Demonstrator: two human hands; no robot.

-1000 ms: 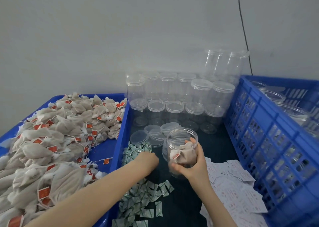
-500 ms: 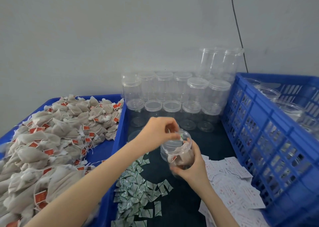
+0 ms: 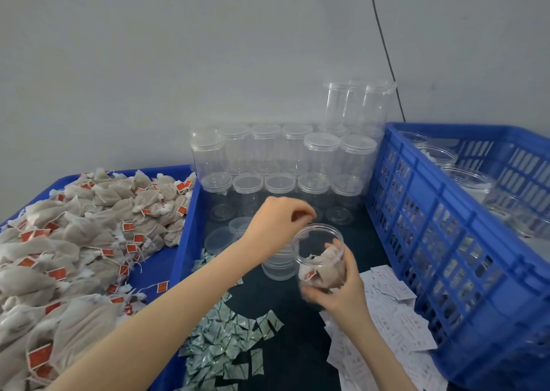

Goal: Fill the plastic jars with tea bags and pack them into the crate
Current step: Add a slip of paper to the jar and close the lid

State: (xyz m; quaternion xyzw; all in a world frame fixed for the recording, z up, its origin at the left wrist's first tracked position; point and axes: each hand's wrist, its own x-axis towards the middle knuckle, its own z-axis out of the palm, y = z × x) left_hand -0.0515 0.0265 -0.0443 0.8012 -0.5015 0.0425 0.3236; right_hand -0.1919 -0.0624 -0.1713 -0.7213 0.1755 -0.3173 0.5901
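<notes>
Holding a clear round plastic jar (image 3: pixel 320 259) of tea bags upright, the right hand (image 3: pixel 342 289) grips it; the left hand (image 3: pixel 276 222), fingertips pinched, contents unclear, hovers just above its open mouth.

The left forearm crosses the frame from the lower left toward the centre. The left hand (image 3: pixel 275 227) hangs just above centre, its fingers (image 3: pixel 302 212) curled downward and bunched at the tips; whether they pinch anything cannot be told. The right arm rises from the bottom edge, right of centre. The right hand (image 3: pixel 342 289) cups a jar (image 3: pixel 320 256), fingers wrapped round its side.
</notes>
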